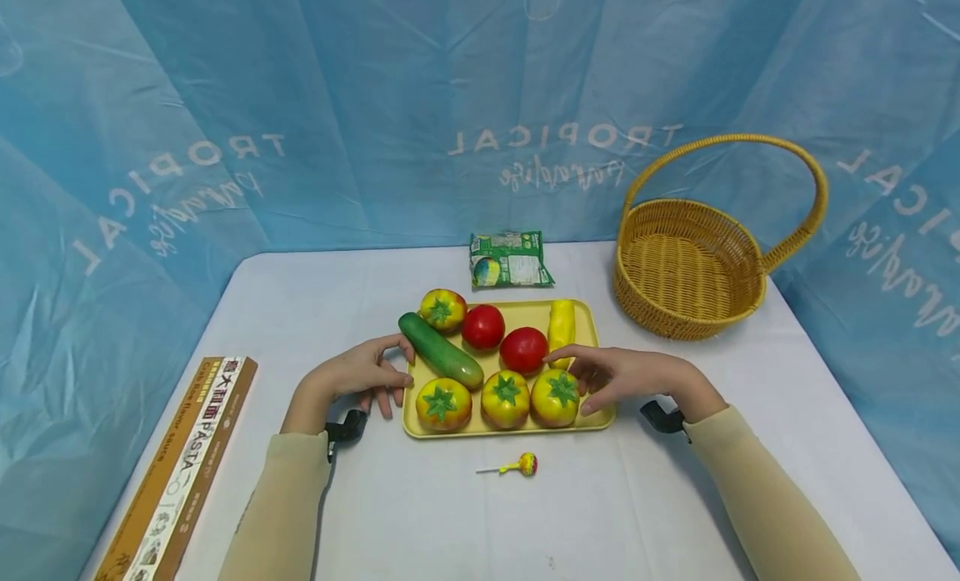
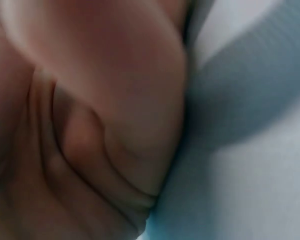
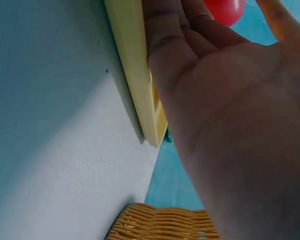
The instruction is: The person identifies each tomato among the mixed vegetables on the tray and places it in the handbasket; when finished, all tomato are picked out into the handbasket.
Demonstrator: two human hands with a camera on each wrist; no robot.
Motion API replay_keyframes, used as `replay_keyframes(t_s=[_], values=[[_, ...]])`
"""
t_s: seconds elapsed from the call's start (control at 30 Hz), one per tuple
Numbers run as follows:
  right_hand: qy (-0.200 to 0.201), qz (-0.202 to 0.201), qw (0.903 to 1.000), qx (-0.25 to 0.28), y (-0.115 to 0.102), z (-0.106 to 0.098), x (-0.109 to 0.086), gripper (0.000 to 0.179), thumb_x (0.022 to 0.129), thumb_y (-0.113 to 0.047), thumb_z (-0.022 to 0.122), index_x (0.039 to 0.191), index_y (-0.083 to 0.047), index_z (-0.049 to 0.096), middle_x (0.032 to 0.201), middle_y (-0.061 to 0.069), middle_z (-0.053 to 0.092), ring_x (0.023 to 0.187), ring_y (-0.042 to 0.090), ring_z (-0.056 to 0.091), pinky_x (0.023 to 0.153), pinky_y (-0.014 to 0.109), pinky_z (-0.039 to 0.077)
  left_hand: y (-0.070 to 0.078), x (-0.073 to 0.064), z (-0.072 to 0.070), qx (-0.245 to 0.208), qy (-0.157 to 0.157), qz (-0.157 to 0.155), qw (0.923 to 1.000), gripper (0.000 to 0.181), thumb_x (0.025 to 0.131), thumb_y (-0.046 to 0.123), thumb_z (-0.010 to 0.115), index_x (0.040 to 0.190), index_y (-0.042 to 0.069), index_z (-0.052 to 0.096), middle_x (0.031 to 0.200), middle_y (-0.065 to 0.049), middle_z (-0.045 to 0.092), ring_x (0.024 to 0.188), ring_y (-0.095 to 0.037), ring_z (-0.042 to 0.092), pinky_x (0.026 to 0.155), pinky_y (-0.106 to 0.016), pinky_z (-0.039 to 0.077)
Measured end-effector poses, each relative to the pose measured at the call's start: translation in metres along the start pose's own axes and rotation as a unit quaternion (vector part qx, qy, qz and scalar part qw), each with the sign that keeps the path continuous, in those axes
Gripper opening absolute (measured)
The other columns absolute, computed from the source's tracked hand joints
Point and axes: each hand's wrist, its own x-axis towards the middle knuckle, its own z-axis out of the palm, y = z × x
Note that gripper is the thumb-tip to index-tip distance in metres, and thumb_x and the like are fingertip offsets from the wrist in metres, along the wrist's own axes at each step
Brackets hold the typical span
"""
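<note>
My left hand (image 1: 366, 373) is at the left end of a yellow tray (image 1: 495, 434), thumb and index fingertips right at its rim and the end of a cucumber (image 1: 442, 352). The left wrist view shows bent fingers (image 2: 135, 90) close over the cloth. My right hand (image 1: 626, 377) reaches over the tray's right rim. Its fingers are loosely bent beside the rightmost yellow-orange fruit with a green star-shaped top (image 1: 555, 398). Similar fruits lie along the front and at the back left. Two red tomatoes (image 1: 523, 350) and a yellow elongated vegetable (image 1: 562, 327) lie on the tray too.
A wicker basket (image 1: 626, 302) with a tall handle stands at the back right. Behind the tray lies a green snack packet (image 1: 512, 259). A lollipop (image 1: 527, 464) lies in front of it. A long pasta box (image 1: 180, 468) lies along the left side of the white tablecloth (image 1: 420, 514).
</note>
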Motion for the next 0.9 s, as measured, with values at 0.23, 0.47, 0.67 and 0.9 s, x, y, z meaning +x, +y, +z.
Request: replay_keyframes(t_s=[0.23, 0.47, 0.67, 0.9], values=[[0.007, 0.011, 0.9996, -0.025, -0.0026, 0.0024, 0.0015, 0.075, 0.092, -0.03, 0.083, 0.158, -0.027, 0.046, 0.121, 0.009, 0.059, 0.108, 0.025, 0.055, 0.092, 0.038, 0.052, -0.001, 0.0017, -0.0004, -0.004, -0.001, 0.006, 1.0, 0.042, 0.101, 0.024, 0.072, 0.13, 0.009, 0.045, 0.079, -0.011, 0.078, 0.058, -0.022, 0.076, 0.044, -0.023, 0.049], [0.011, 0.01, 0.9994, -0.03, -0.0033, 0.0074, 0.0026, 0.071, 0.092, -0.027, 0.083, 0.155, -0.028, 0.05, 0.119, 0.009, 0.058, 0.108, 0.026, 0.053, 0.09, 0.038, 0.05, -0.0016, 0.001, -0.0001, -0.002, -0.001, 0.001, 1.0, 0.042, 0.101, 0.026, 0.073, 0.129, 0.009, 0.046, 0.079, -0.011, 0.078, 0.058, -0.023, 0.076, 0.044, -0.024, 0.05], [0.021, 0.017, 0.9991, -0.032, -0.0043, 0.0081, 0.0037, 0.068, 0.091, -0.027, 0.084, 0.151, -0.031, 0.053, 0.118, 0.006, 0.06, 0.108, 0.025, 0.056, 0.092, 0.037, 0.052, -0.0021, 0.0006, -0.0007, -0.002, 0.0, -0.001, 1.0, 0.042, 0.101, 0.026, 0.073, 0.129, 0.01, 0.046, 0.079, -0.012, 0.078, 0.058, -0.023, 0.076, 0.044, -0.025, 0.05], [0.026, 0.018, 0.9991, -0.028, -0.0023, 0.0043, 0.004, 0.067, 0.091, -0.032, 0.086, 0.149, -0.033, 0.054, 0.131, 0.005, 0.066, 0.113, 0.024, 0.061, 0.103, 0.04, 0.054, -0.0036, 0.0018, -0.0018, -0.006, -0.004, 0.009, 0.9999, 0.042, 0.101, 0.025, 0.072, 0.129, 0.009, 0.046, 0.079, -0.013, 0.078, 0.058, -0.024, 0.076, 0.043, -0.025, 0.05]])
